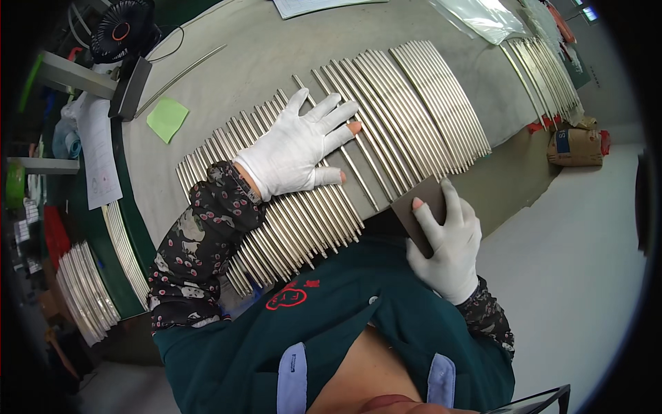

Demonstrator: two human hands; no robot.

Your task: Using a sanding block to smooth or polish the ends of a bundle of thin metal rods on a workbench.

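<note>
Grey table (234, 79) is taking up most of the frame, curving along its edges; its surface is showing as a broad band above the rods, upper middle, and its near edge is running close under their lower ends. Two main groups of metal rods are lying side by side: left group (296, 234) at centre-left, right group (441, 103) at centre-right, a few looser rods standing apart between them. Rods are packing too tightly to count exactly; well over twenty in all. One further bundle (545, 79) is lying upper right, one lone rod (183, 78) upper left.

Two gloved hands: left hand (289, 148) is resting across rods at centre, fingers spreading apart, gripping nothing visibly. Right hand (448, 241), lower right of centre, is clamping fingers and thumb on one dark flat block (431, 196), just beside the right group's lower ends; contact, can't tell.

One black fan (123, 31) is standing upper left; one green note (167, 119) is lying below it.
</note>
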